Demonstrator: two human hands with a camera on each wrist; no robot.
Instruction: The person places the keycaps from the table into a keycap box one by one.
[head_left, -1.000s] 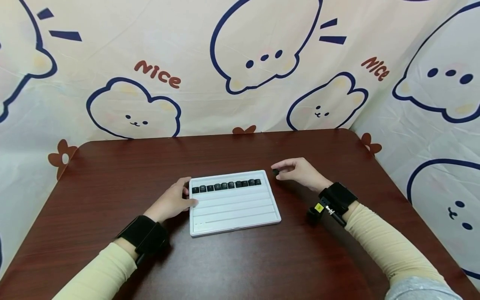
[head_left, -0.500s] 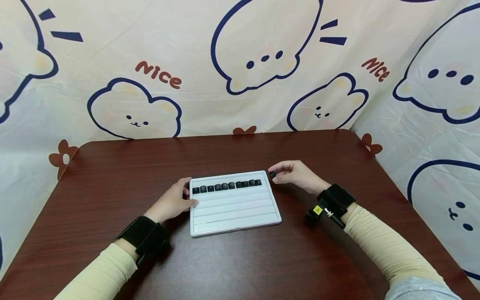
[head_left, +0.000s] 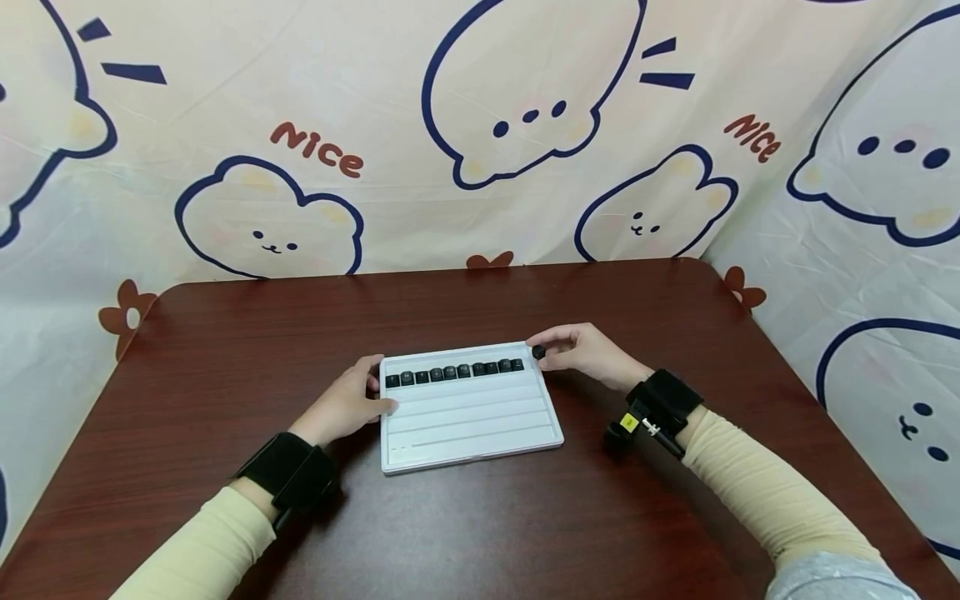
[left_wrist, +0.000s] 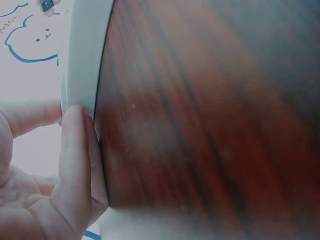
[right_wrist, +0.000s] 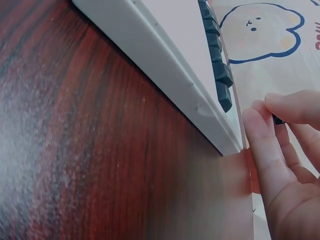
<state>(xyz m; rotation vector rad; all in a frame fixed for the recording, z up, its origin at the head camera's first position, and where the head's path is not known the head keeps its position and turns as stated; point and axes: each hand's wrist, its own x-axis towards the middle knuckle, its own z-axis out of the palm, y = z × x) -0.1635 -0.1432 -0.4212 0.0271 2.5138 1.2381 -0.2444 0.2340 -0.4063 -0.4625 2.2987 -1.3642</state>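
A white ridged tray [head_left: 465, 425] lies flat on the table, with a row of black keycaps [head_left: 450, 372] along its upper groove. My left hand [head_left: 341, 404] grips the tray's left edge, thumb on the top face and fingers against the side; the left wrist view shows them around the rim [left_wrist: 82, 55]. At the tray's upper right corner, my right hand [head_left: 588, 354] pinches a single black keycap [head_left: 538, 352] between thumb and fingers. In the right wrist view that keycap [right_wrist: 278, 120] is mostly hidden by the fingertips, beyond the row's end.
The dark brown wooden table [head_left: 480, 533] carries the tray near its middle. Lower grooves of the tray show bare white. A cartoon-printed cloth [head_left: 420, 217] hangs behind the table and along the right side. Black straps with cameras [head_left: 663, 400] sit on both wrists.
My right hand has moved left with the keycap, from beside the tray to its upper right corner. My left hand and the tray have stayed put.
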